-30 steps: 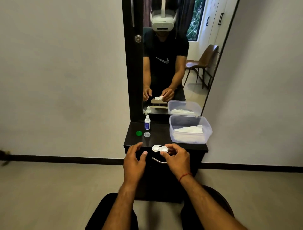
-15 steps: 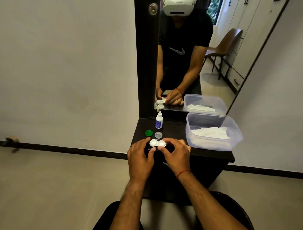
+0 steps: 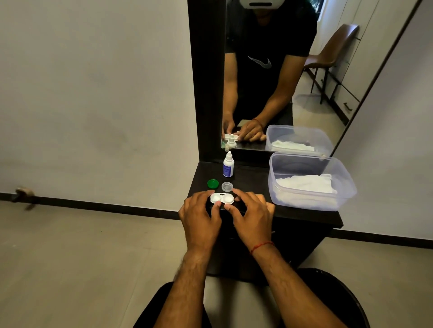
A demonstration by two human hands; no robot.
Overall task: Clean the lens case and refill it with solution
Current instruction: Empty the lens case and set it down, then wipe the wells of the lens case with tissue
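My left hand (image 3: 201,217) has closed in beside my right hand (image 3: 253,217), both now pinching the lens case (image 3: 222,198) mid-frame.

- On my feed the left hand (image 3: 201,216) and right hand (image 3: 253,221) are bare, and so are both forearms.
- A thin red thread bracelet (image 3: 261,246) circles the right wrist.
- Dark trousers (image 3: 344,297) cover the legs at the bottom edge.
- In the mirror (image 3: 328,105) I see a black short-sleeved T-shirt (image 3: 269,35) with a pale swoosh mark (image 3: 260,62) on the chest, and a white headset (image 3: 259,2).
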